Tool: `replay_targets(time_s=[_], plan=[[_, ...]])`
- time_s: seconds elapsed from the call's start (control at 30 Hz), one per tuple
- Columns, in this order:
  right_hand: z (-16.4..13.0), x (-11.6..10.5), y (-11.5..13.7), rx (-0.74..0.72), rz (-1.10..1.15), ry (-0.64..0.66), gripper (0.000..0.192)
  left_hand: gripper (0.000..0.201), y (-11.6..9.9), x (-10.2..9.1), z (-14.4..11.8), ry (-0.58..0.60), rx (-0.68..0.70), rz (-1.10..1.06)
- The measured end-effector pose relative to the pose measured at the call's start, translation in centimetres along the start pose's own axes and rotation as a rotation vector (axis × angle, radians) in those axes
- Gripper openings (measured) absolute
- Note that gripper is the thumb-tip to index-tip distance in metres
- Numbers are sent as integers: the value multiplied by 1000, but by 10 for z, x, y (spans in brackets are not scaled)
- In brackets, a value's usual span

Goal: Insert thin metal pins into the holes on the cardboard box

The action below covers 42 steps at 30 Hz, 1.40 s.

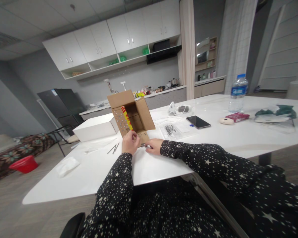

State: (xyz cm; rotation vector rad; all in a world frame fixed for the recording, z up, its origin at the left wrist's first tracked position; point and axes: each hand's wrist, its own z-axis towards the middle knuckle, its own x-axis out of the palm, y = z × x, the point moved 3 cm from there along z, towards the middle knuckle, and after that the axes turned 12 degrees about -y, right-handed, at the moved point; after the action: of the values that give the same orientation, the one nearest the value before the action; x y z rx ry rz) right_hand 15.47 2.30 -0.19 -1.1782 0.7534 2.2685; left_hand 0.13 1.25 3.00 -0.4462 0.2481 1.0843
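An open cardboard box (136,119) lies tipped with its opening towards me, a yellow and red strip of tape on its left flap. Several small shiny round spots dot that flap (120,119). Against its lower part, my left hand (130,142) is closed with curled fingers; whatever they pinch is hidden. My right hand (154,146) rests on the table, its fingertips together at a small metal piece (142,145) by the box's lower edge. Left of my left hand lie a few thin metal rods (113,148).
On the white table (159,168) are a white box (95,128), a crumpled tissue (67,166), a clear plastic bag (172,131) with small parts, a phone (198,121), a water bottle (237,94), a pink packet (237,117) and a dark green bundle (275,113).
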Motion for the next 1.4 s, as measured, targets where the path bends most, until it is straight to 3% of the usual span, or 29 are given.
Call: replay_targets(time_s=[0.23,0.5,0.87,1.4], plan=[[1,1,-1,-13,6,-4,32,6,-5,6,-5,252,0,-35],[-1,-1,3,-35,12,-17,30,8,-1,14,-8,355,87,-93],[-1,-1,1,-12,-13,-8,32,7,1,18,-11,408,172,-78],[-2,-5,4,-11,-16,11,32,11,-2,16,-10,424,179,-45]])
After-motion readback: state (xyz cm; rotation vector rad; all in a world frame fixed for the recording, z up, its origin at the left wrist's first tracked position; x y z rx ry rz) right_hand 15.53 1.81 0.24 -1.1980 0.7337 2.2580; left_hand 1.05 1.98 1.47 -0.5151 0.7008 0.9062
